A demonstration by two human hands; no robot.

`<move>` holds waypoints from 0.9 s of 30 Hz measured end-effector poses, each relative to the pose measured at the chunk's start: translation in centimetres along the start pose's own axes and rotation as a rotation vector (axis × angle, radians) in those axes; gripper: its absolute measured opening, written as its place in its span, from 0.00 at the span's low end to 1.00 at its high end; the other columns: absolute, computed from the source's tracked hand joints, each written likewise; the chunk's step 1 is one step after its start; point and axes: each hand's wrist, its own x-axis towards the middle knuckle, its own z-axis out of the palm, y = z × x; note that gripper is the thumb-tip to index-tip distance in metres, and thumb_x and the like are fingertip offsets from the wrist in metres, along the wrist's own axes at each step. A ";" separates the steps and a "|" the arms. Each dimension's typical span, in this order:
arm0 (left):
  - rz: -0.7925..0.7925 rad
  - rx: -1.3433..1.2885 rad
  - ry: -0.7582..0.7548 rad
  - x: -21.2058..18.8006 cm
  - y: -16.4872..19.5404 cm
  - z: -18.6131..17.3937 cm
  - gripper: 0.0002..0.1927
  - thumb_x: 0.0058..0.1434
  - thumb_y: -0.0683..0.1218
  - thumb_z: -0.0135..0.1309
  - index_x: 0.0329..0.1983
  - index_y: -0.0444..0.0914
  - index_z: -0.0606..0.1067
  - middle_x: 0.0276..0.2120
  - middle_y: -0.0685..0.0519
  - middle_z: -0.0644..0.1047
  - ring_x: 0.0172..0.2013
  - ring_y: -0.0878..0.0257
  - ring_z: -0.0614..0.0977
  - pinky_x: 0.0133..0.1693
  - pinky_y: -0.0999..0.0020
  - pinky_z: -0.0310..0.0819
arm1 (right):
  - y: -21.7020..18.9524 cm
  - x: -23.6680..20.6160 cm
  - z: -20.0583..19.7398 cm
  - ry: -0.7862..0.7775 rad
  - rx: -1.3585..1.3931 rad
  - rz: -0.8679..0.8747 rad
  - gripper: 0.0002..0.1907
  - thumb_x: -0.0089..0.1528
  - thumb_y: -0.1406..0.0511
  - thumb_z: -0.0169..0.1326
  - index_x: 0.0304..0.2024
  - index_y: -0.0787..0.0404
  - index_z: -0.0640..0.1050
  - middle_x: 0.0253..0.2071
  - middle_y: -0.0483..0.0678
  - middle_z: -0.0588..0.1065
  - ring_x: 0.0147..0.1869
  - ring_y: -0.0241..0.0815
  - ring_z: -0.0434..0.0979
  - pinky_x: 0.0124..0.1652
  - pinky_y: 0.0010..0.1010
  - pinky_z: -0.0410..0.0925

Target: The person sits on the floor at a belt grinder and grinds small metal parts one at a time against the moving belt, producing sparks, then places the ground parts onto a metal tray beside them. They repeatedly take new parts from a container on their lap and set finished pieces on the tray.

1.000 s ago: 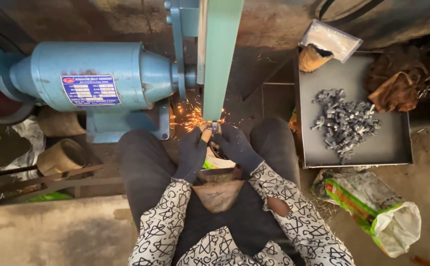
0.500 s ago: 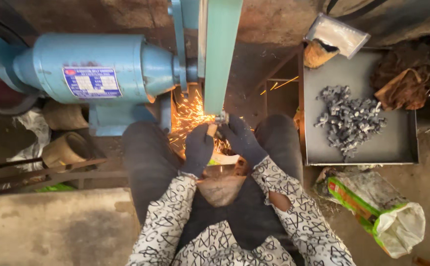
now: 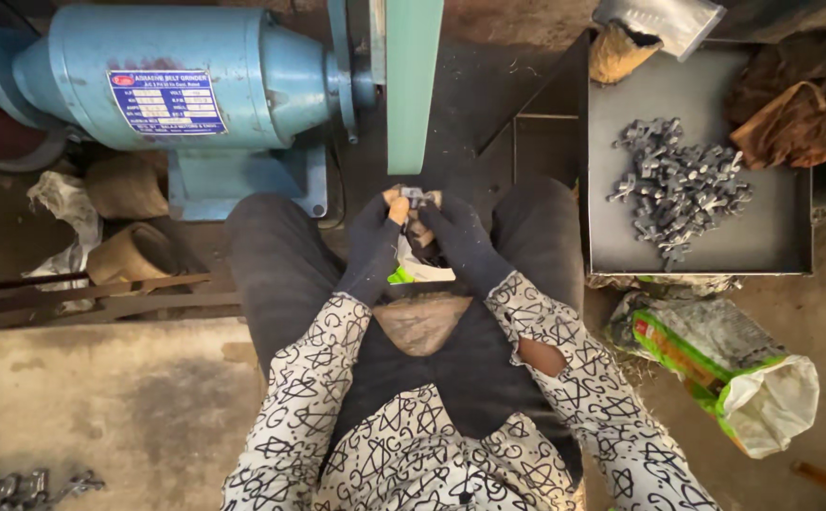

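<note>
I sit in front of a blue belt grinder [image 3: 195,90] with a green sanding belt [image 3: 414,85]. Both my hands wear dark gloves. My left hand [image 3: 375,237] and my right hand [image 3: 460,237] together pinch a small grey metal part [image 3: 415,197] just below the belt's lower end, a little apart from it. No sparks show. A white and green bag [image 3: 413,270] lies in my lap under the hands.
A grey metal tray [image 3: 772,237] at the right holds a heap of several small metal parts [image 3: 678,185] and a brown rag [image 3: 787,123]. A green and white sack [image 3: 725,360] lies on the floor. Metal bars [image 3: 91,298] and loose parts [image 3: 15,487] lie at left.
Sparks flew from the belt while the part was pressed against it. Now the hands have drawn the part back from the belt and the sparks have stopped.
</note>
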 end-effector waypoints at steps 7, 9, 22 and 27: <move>0.252 0.676 0.223 1.2 2.2 0.2 0.14 0.71 0.49 0.54 0.48 0.34 0.81 0.33 0.52 0.82 0.35 0.67 0.83 0.39 0.69 0.74 | 2.1 3.4 -1.2 0.068 -0.243 0.023 0.12 0.70 0.62 0.51 0.44 0.66 0.79 0.29 0.45 0.78 0.30 0.29 0.75 0.31 0.24 0.68; 0.197 0.588 0.236 1.2 2.2 0.6 0.14 0.70 0.49 0.54 0.47 0.35 0.81 0.32 0.49 0.82 0.33 0.64 0.83 0.38 0.67 0.75 | 2.7 3.2 -1.5 0.060 -0.255 -0.026 0.12 0.70 0.63 0.52 0.47 0.66 0.80 0.32 0.44 0.78 0.33 0.29 0.73 0.34 0.25 0.68; -0.041 0.268 0.022 1.4 0.0 1.0 0.14 0.69 0.49 0.54 0.50 0.35 0.80 0.32 0.53 0.80 0.32 0.67 0.80 0.35 0.68 0.77 | 2.1 1.0 -3.4 0.237 -0.484 0.032 0.13 0.64 0.65 0.56 0.50 0.62 0.78 0.39 0.49 0.81 0.43 0.35 0.81 0.44 0.29 0.73; -0.012 0.206 0.069 -0.4 1.6 0.4 0.13 0.67 0.44 0.57 0.51 0.32 0.79 0.41 0.51 0.83 0.39 0.68 0.82 0.43 0.70 0.79 | 0.7 -0.5 -2.8 0.175 -0.705 -0.403 0.19 0.60 0.67 0.61 0.51 0.70 0.74 0.43 0.54 0.77 0.48 0.40 0.77 0.45 0.32 0.70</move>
